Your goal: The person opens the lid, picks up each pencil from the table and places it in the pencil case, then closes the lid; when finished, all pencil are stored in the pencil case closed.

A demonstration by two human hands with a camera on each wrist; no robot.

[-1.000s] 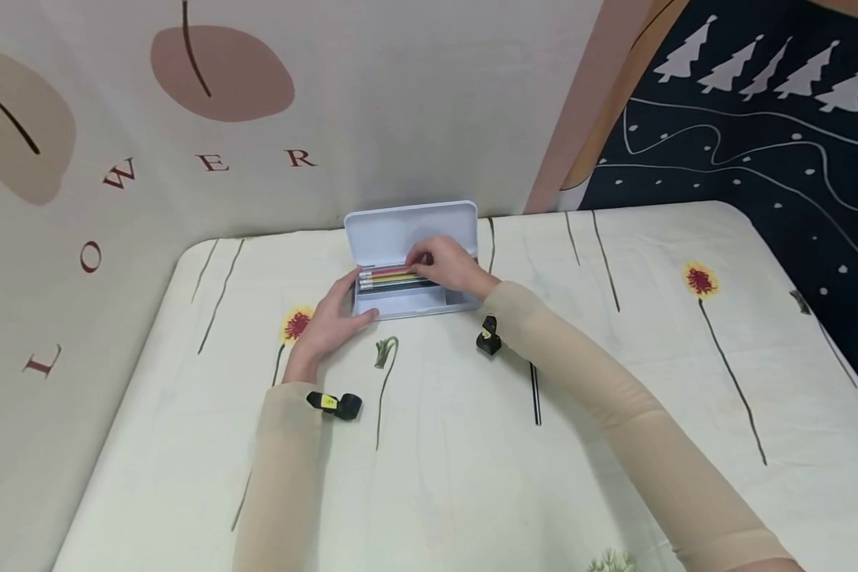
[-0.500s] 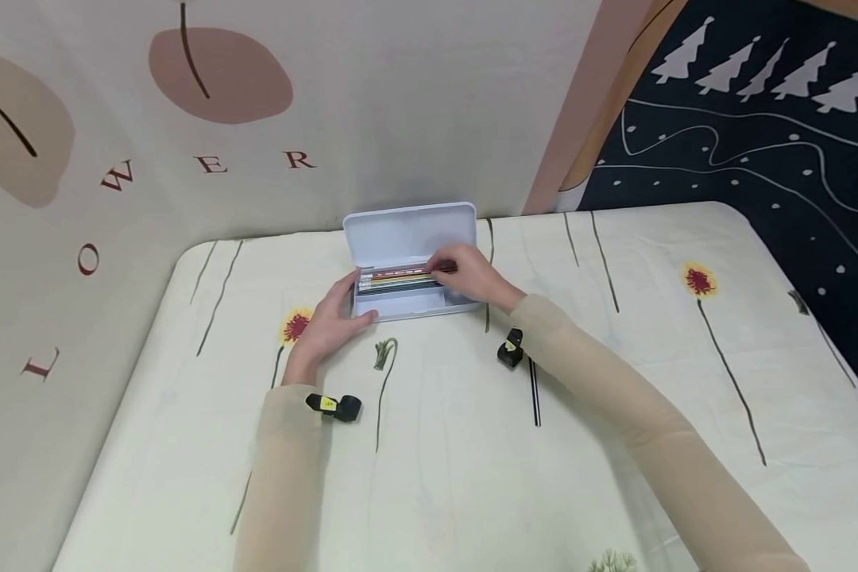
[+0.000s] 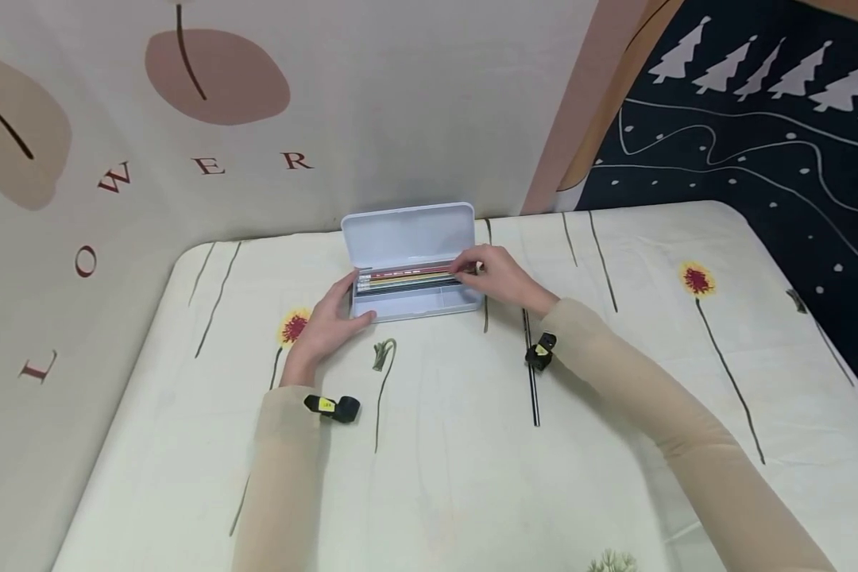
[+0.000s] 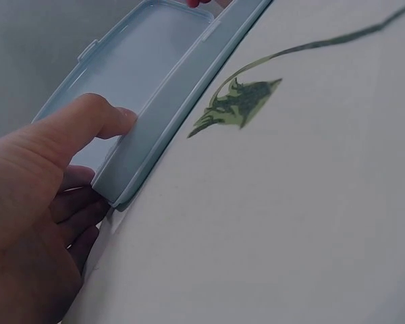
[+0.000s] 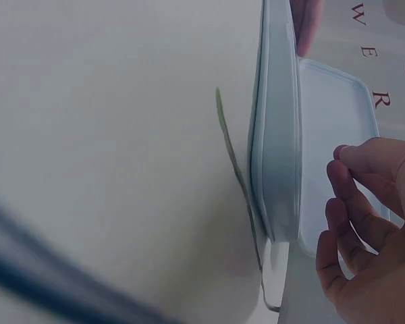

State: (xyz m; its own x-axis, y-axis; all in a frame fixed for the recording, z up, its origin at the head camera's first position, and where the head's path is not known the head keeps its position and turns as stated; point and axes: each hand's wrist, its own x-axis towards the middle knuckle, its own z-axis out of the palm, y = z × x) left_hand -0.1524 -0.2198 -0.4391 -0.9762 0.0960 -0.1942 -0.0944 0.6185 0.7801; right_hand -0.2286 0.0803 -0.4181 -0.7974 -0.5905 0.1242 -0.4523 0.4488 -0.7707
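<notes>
A pale blue pencil case stands at the table's far edge, its lid raised against the wall. Several pencils, among them red, yellow and dark ones, lie side by side in it with their erasers to the left. My left hand grips the left end; in the left wrist view its thumb lies on the front rim, fingers round the end. My right hand is over the case's right end, fingertips at the pencils' ends. In the right wrist view, thumb and forefinger nearly meet with nothing showing between them.
A dark, striped pencil-like stick lies on the tablecloth below the right wrist. Flowers are printed on the cloth. Behind the case is a cloth wall with lettering, and a dark tree-patterned panel is at the right.
My right hand has slid rightward along the pencils, from near their middle to their right ends, uncovering more of them. My left hand has kept its grip on the case.
</notes>
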